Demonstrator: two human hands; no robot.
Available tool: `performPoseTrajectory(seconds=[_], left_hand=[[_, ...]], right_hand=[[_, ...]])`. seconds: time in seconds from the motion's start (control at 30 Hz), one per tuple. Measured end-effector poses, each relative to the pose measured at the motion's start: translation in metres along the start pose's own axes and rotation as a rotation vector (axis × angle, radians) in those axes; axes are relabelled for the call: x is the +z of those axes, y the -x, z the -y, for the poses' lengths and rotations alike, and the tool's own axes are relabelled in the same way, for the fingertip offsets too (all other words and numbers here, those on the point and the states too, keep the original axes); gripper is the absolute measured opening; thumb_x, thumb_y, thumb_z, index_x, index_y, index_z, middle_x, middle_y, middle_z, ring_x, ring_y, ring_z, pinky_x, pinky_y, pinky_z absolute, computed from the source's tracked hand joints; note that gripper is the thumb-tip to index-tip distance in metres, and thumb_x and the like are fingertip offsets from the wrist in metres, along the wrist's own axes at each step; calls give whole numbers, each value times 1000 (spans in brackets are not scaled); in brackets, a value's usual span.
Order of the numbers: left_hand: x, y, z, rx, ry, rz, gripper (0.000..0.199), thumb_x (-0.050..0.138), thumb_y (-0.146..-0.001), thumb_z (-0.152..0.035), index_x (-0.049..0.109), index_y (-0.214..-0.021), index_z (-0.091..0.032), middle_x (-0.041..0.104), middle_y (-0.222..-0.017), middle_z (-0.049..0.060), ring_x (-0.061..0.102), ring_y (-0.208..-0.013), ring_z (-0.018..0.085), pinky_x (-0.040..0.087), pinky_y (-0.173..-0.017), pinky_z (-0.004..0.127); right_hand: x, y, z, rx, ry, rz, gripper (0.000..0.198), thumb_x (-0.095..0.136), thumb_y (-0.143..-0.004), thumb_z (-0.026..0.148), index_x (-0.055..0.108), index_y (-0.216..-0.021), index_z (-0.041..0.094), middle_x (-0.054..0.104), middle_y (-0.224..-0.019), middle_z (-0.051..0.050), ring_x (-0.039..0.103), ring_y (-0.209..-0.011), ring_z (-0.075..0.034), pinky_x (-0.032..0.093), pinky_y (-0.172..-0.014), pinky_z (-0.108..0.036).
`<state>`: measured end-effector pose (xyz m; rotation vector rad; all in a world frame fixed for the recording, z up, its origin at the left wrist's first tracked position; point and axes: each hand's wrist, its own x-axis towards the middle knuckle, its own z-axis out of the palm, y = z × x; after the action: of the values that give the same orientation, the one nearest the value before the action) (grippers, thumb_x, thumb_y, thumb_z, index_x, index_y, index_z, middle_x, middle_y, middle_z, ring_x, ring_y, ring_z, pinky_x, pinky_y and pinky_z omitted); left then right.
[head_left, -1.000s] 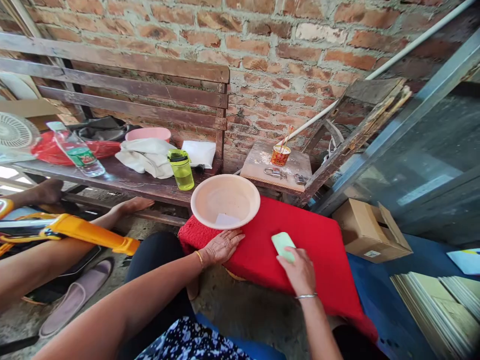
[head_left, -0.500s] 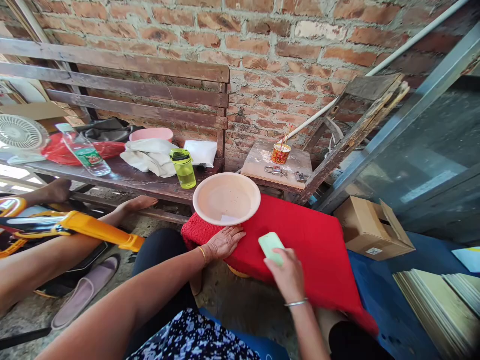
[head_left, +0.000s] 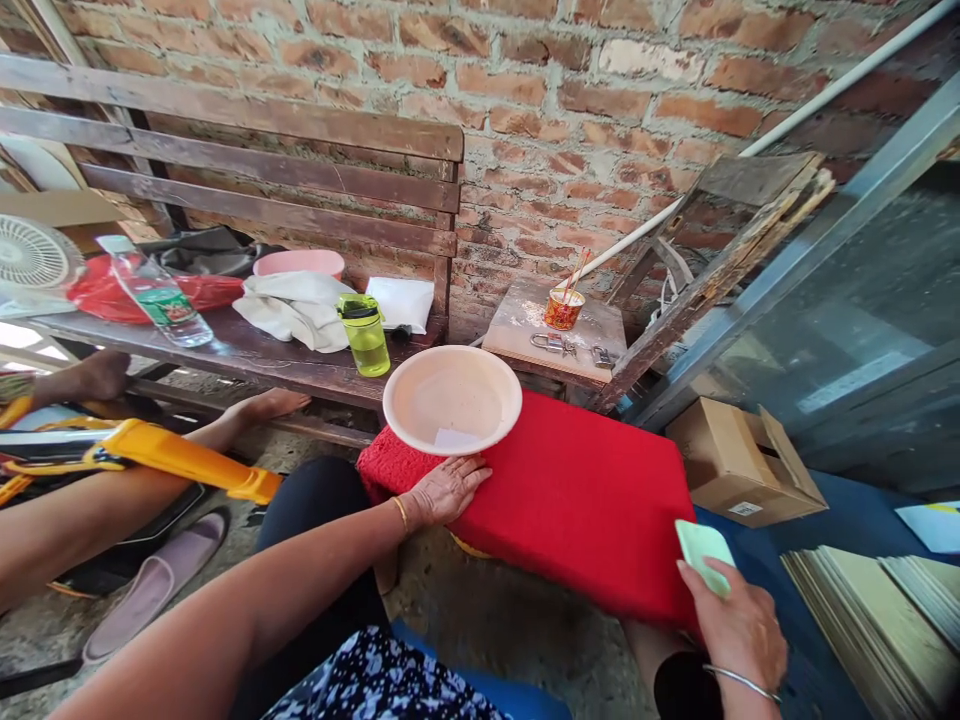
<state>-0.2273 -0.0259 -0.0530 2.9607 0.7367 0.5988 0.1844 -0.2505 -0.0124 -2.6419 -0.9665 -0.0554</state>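
Observation:
A red cloth (head_left: pixel 585 480) lies over a low bench or stool in front of me. My left hand (head_left: pixel 448 490) rests flat on the cloth's near left edge, fingers stretched out, just below a pale pink basin (head_left: pixel 453 400). In my right hand (head_left: pixel 739 620), at the cloth's right end, is a pale green rounded block (head_left: pixel 705 555); its underside is hidden, so I cannot tell whether it is a brush or a bar of soap. The basin sits at the cloth's back left corner, with a small whitish piece (head_left: pixel 455 440) inside.
A wooden bench (head_left: pixel 292 358) at the left holds a green drink bottle (head_left: pixel 365 335), a clear bottle (head_left: pixel 161 300) and white cloth (head_left: pixel 296 310). A paper cup (head_left: pixel 563 308) and padlock (head_left: pixel 547 343) sit on a small table. To the right stands a cardboard box (head_left: pixel 739 470). Another person's leg (head_left: pixel 97 510) shows left.
My right hand has moved right and toward me with the green block, from the cloth's near middle to its right end. My left hand has stayed in place on the cloth.

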Motion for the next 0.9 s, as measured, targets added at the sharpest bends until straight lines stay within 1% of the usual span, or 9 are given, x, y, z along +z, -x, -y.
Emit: performPoseTrajectory(seconds=[0.07,0.2,0.3,0.37,0.43,0.6,0.67,0.77,0.9], left_hand=[[1,1,0,-9,3,7,44,49,-91,-12,55,-135,-16,62,-132,15,57,-128,27,46,-110,46],[2,1,2,-4,13,-5,46,49,-91,-11,55,-136,-15,62,-131,15,58,-126,26,48,-109,45],[1,1,2,4,21,-10,42,49,-91,-13,58,-132,-17,62,-132,15,57,-127,26,48,-109,45],[0,0,2,-1,19,-2,39,50,-92,-14,61,-129,-17,62,-131,14,57,-127,26,47,-109,45],[-1,0,1,-10,23,13,38,50,-92,-15,61,-129,-17,62,-131,14,57,-127,26,47,-109,44],[0,-1,-2,-48,34,53,39,51,-92,-17,61,-130,-18,61,-134,13,56,-128,25,45,-111,43],[0,-1,-2,-50,33,62,39,51,-93,-17,61,-130,-18,61,-135,13,55,-129,25,43,-112,42],[0,-2,-2,-48,33,83,39,52,-92,-18,61,-130,-17,61,-135,13,56,-128,25,43,-111,43],[-3,-2,-1,-52,29,80,38,52,-92,-17,61,-129,-17,61,-135,14,55,-128,26,43,-111,44]], right_hand=[[8,12,48,-161,-77,44,53,50,-82,66,71,-109,24,63,-92,-12,62,-93,-34,50,-78,-45],[36,41,170,-463,-194,215,32,63,-84,45,70,-109,26,63,-102,-7,62,-96,-25,47,-83,-36],[48,48,218,-585,-173,280,29,67,-84,38,70,-112,29,63,-105,-6,61,-102,-23,45,-88,-35],[47,37,212,-575,-129,293,30,66,-85,39,70,-113,29,63,-106,-6,61,-102,-23,45,-88,-35],[41,15,177,-476,-79,280,32,62,-86,43,70,-114,29,63,-107,-7,62,-101,-24,45,-88,-36],[13,-52,50,33,84,174,54,52,-84,62,68,-122,27,63,-103,-15,64,-96,-33,49,-82,-45],[8,-62,28,154,117,111,61,47,-82,69,68,-122,28,63,-100,-19,64,-89,-36,49,-77,-49],[16,-45,58,13,20,63,60,47,-81,70,69,-118,28,64,-94,-16,63,-86,-35,50,-74,-47],[41,15,171,-433,-170,196,39,59,-82,53,70,-109,27,63,-98,-8,62,-89,-25,49,-79,-36]])
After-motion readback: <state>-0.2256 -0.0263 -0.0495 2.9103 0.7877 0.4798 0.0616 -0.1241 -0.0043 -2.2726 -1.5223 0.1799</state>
